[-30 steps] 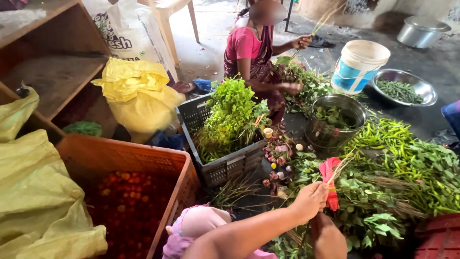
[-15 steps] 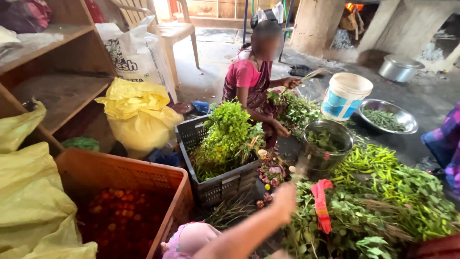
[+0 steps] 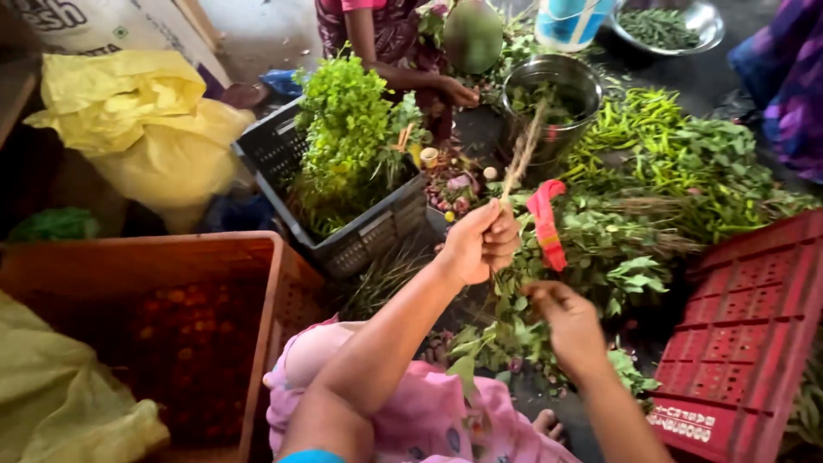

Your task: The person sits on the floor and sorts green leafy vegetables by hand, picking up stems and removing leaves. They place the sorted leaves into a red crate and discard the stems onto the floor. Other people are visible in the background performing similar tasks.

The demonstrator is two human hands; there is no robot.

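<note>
Hands work over a heap of leafy greens (image 3: pixel 600 249) on the ground. Nearest, the right hand (image 3: pixel 570 326) pinches leafy stems, fingers narrowly closed. Just above it, the left hand (image 3: pixel 480 240) is clenched on a strand of fibre twine (image 3: pixel 521 159) that rises upright. A red cloth strip (image 3: pixel 547 223) lies beside it on the greens. A red crate (image 3: pixel 746 334) sits at right, an orange crate (image 3: pixel 171 326) at left. Farther off, a dark crate of herbs (image 3: pixel 351 163), a steel pot (image 3: pixel 553 94) and another person's hand (image 3: pixel 454 90).
</note>
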